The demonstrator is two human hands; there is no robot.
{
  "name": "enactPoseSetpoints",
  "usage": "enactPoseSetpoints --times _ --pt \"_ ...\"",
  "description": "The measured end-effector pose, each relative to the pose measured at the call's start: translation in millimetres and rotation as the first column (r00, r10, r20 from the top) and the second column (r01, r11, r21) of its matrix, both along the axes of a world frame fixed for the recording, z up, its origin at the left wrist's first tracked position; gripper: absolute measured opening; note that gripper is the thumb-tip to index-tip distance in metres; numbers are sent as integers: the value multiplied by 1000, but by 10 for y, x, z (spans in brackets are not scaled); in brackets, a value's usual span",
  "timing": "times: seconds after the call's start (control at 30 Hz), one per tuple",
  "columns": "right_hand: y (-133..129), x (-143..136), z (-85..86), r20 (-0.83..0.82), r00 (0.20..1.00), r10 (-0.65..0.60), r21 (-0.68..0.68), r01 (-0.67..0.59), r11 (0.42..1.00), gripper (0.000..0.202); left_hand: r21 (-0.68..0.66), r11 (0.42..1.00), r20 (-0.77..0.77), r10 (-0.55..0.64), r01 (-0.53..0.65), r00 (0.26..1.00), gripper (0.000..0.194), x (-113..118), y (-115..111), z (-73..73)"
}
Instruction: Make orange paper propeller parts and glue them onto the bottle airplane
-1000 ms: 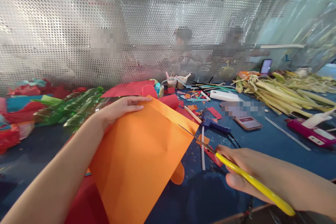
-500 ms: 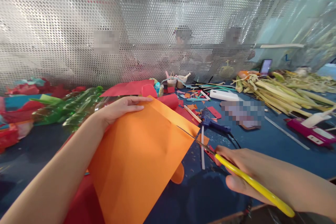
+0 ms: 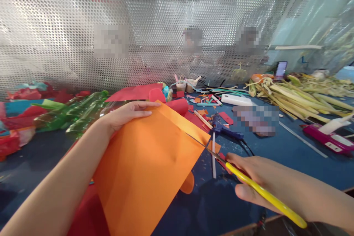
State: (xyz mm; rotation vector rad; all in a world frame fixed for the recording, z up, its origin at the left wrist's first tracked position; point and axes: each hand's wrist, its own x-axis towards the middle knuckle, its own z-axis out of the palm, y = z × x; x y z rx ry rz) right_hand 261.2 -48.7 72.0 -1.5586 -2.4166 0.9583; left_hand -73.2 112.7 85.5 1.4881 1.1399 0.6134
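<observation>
My left hand [image 3: 132, 112] grips the top edge of a large orange paper sheet [image 3: 141, 162], fingers on its far corner. In my right hand [image 3: 254, 177] is a pair of scissors [image 3: 265, 193] with yellow handles. Their blades lie along a cut that runs in from the sheet's right edge, parting a narrow strip [image 3: 190, 123] from the rest. A rounded orange paper piece [image 3: 188, 183] shows from under the sheet's right side. Red paper [image 3: 91, 214] lies beneath it at the lower left.
A blue glue gun [image 3: 228, 132] and small paper scraps lie beyond the blades. Green plastic bottles [image 3: 83, 114] are at left. At right are a phone [image 3: 257, 121], dried husks [image 3: 293, 97] and a magenta power strip [image 3: 329, 138]. A perforated screen [image 3: 155, 25] stands behind, with people beyond it.
The scissors and my right hand have shifted very slightly left along the cut. My left hand and the orange sheet look unchanged.
</observation>
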Motion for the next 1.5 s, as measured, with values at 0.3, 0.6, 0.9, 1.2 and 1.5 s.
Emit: enactPoseSetpoints --times 0.3,0.6,0.9,1.2,1.5 --pt "64 44 -208 -8 999 33 -2 -33 999 41 12 1000 -1 -27 27 1000 42 -16 14 -30" --pt "77 25 -173 -36 998 49 -16 -50 999 46 23 999 -3 -23 24 1000 39 -30 66 -56" --pt "88 42 -226 -95 994 46 -9 -47 999 47 45 998 -31 -46 47 998 40 -52 61 -63" --pt "112 20 -278 -128 991 30 -55 -37 998 68 36 996 12 -77 76 997 41 -63 51 -78" --pt "164 13 -337 -165 985 41 -56 -51 997 66 28 998 13 -50 49 999 39 -14 4 -39"
